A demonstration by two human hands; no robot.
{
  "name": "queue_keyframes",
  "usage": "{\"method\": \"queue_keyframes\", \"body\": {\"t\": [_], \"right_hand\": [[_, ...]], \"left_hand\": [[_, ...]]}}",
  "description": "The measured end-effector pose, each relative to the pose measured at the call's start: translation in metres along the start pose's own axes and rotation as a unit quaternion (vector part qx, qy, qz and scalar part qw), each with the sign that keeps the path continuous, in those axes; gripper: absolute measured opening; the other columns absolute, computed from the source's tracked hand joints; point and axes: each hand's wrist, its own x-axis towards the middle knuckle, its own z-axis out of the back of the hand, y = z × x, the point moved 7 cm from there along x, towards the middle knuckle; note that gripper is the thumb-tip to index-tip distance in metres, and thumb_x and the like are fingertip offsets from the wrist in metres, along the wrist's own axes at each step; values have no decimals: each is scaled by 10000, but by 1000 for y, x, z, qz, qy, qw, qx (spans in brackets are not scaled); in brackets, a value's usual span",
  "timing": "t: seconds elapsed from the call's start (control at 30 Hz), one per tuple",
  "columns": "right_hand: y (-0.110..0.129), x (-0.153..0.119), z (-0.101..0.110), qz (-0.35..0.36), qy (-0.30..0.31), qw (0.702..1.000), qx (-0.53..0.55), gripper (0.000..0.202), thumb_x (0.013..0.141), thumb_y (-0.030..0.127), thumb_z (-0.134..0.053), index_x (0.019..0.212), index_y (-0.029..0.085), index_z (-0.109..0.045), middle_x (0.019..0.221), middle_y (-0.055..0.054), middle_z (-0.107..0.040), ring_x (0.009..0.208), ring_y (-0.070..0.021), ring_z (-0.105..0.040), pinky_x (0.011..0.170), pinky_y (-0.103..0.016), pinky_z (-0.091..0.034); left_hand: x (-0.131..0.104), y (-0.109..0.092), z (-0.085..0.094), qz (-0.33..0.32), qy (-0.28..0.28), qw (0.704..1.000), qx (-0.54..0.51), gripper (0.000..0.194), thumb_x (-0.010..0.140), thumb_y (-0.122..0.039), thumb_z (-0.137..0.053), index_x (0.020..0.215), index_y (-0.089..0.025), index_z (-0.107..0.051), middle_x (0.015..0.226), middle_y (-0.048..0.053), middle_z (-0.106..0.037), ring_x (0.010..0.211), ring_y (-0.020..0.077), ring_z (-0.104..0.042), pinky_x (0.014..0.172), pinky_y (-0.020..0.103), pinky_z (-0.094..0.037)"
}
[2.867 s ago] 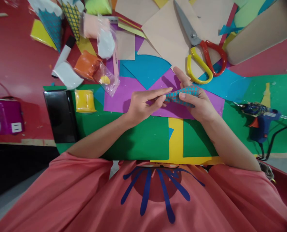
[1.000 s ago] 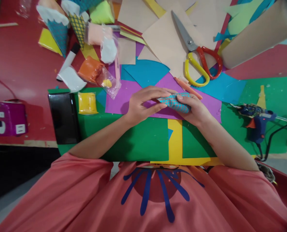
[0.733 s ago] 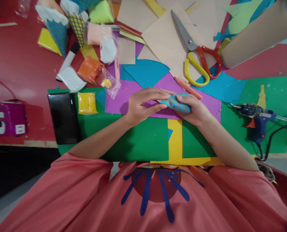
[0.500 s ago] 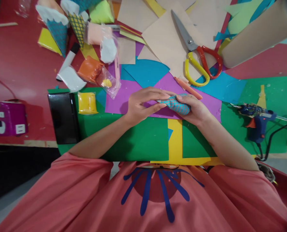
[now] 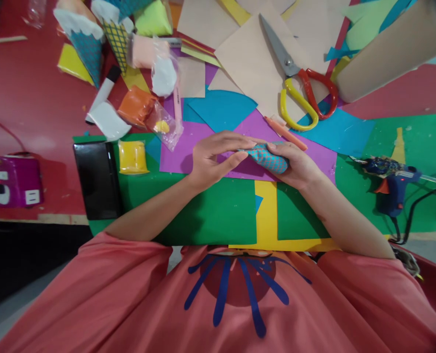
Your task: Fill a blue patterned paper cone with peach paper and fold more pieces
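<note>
Over the purple sheet I hold a blue paper cone [image 5: 270, 160] with a brownish grid pattern, lying nearly sideways. My right hand [image 5: 299, 165] is wrapped round its wider end, thumb on top, so part of the cone is hidden by the palm. At the narrow end, my left hand [image 5: 209, 158] pinches the tip between thumb and fingers. An orange marker [image 5: 286, 133] lies just beyond my right hand. Past my left fingers is a blue fan-shaped paper piece [image 5: 223, 109].
Scissors [image 5: 295, 73] lie on beige sheets. A glue gun [image 5: 392, 189] with its cord rests at right, beneath a beige cylinder [image 5: 390, 54]. At left are a black case [image 5: 96, 180], a yellow clay packet [image 5: 133, 157], an orange clay packet [image 5: 136, 105] and decorated cones [image 5: 84, 46].
My left thumb and fingers have shifted slightly left along the cone's tip. The cone has turned a little in my right hand; the table things stay put.
</note>
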Motion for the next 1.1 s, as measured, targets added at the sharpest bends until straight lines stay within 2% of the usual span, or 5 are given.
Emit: {"method": "queue_keyframes", "body": {"t": [0.3, 0.63, 0.8, 0.93, 1.1], "right_hand": [[2, 2, -3, 10, 15, 1000, 10, 129, 774, 334, -637, 858, 289, -724, 901, 56, -764, 1093, -168, -679, 1066, -338, -499], [3, 3, 0, 20, 17, 999, -26, 201, 774, 357, -621, 895, 237, -728, 1019, 2, -764, 1211, -222, -623, 1099, -419, -473], [3, 0, -1, 20, 6, 999, -38, 245, 778, 385, -642, 948, 231, -730, 1027, -11, -762, 1199, -245, -632, 1088, -461, -474], [9, -4, 0, 59, -18, 997, -37, 289, 778, 391, -671, 1019, 236, -716, 1110, -7, -745, 1202, -230, -629, 1099, -430, -470], [18, -8, 3, 127, -46, 989, -64, 312, 787, 413, -701, 1059, 260, -701, 1237, -6, -693, 1231, -229, -606, 1107, -438, -460]], "left_hand": [[-1, 4, 1, 33, -5, 999, 1, 169, 905, -266, -624, 1042, -322, -706, 939, -31, -769, 906, 138, -722, 771, 288, -575], [5, -6, -2, -26, 12, 999, 33, 113, 853, -148, -662, 909, -246, -655, 817, -25, -728, 829, 119, -704, 757, 273, -569], [0, -1, -3, 20, 4, 1000, -5, 75, 863, -188, -649, 921, -231, -631, 853, -6, -702, 855, 118, -691, 737, 246, -571], [-2, 7, 0, 50, -20, 998, -36, 157, 885, -258, -642, 1039, -243, -667, 904, -12, -720, 843, 103, -707, 702, 204, -587], [-2, 11, 6, 55, -40, 998, -8, 180, 878, -221, -661, 1019, -312, -728, 883, -47, -755, 793, 87, -717, 665, 188, -580]]}}
